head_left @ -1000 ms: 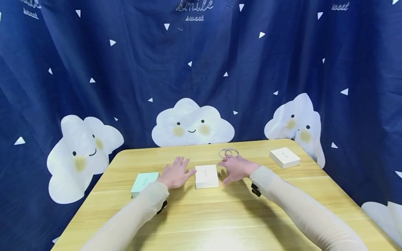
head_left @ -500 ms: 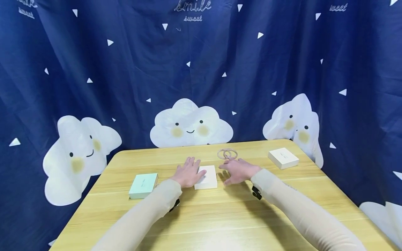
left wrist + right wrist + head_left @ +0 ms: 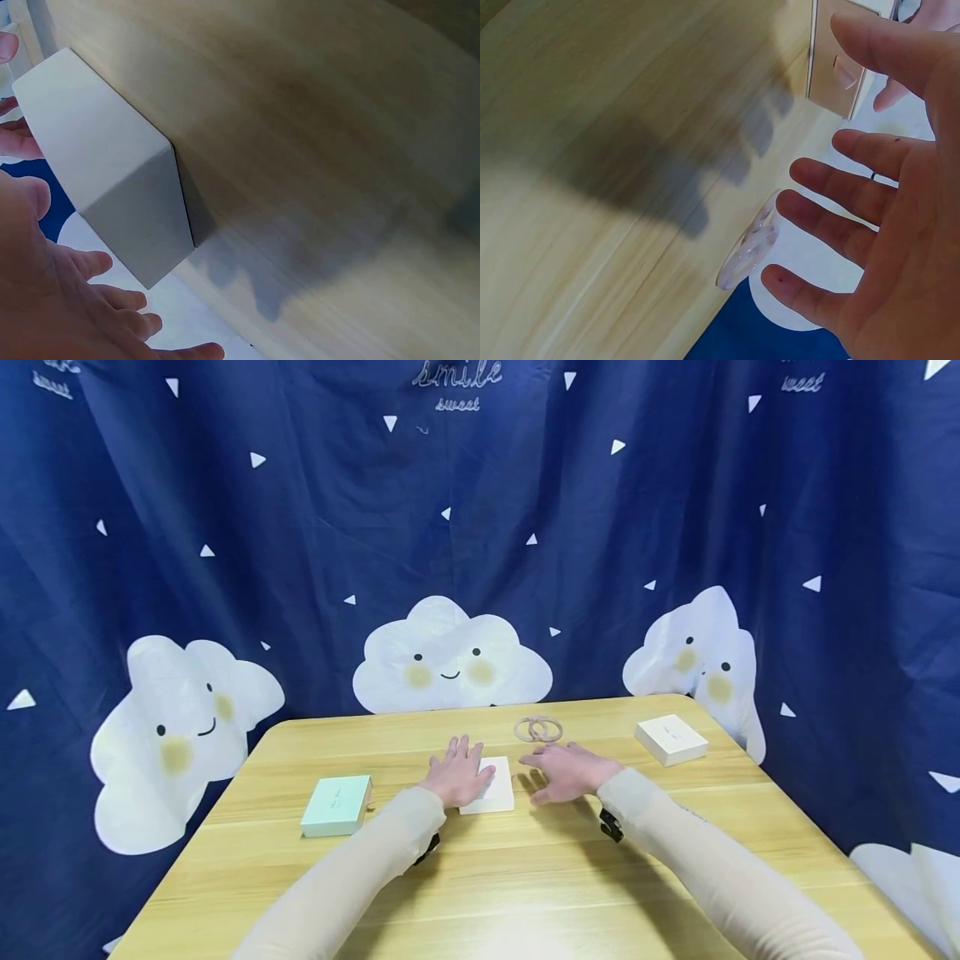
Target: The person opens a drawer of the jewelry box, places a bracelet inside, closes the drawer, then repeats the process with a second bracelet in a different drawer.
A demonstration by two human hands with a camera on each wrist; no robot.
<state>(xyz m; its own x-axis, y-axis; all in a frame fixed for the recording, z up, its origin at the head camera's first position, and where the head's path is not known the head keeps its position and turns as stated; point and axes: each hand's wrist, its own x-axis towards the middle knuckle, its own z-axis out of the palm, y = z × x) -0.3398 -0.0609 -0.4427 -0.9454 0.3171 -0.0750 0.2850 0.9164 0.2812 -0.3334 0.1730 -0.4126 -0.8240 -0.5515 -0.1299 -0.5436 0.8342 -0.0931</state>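
Note:
A small white box (image 3: 500, 793) with a flat top lies at mid-table in the head view. My left hand (image 3: 459, 774) is over its left part with fingers spread, and its thumb lies across the top; I cannot tell whether it touches. In the left wrist view the hand (image 3: 67, 292) is beside the box (image 3: 112, 150). To the right, my right hand (image 3: 567, 772) hovers above the table, holding nothing. The right wrist view shows a pinkish side of the box with a pull tab (image 3: 846, 78). Beyond the right hand lie two overlapping bangles (image 3: 537, 729).
A mint-green box (image 3: 337, 806) is on the left of the wooden table (image 3: 480, 877). Another white box (image 3: 671, 739) sits near the right edge. Behind the table hangs a dark blue curtain (image 3: 322, 527) with clouds.
My left hand has moved right, from between the mint-green box and the middle white box to over the white box. The right hand has barely moved. The camera view has shifted slightly.

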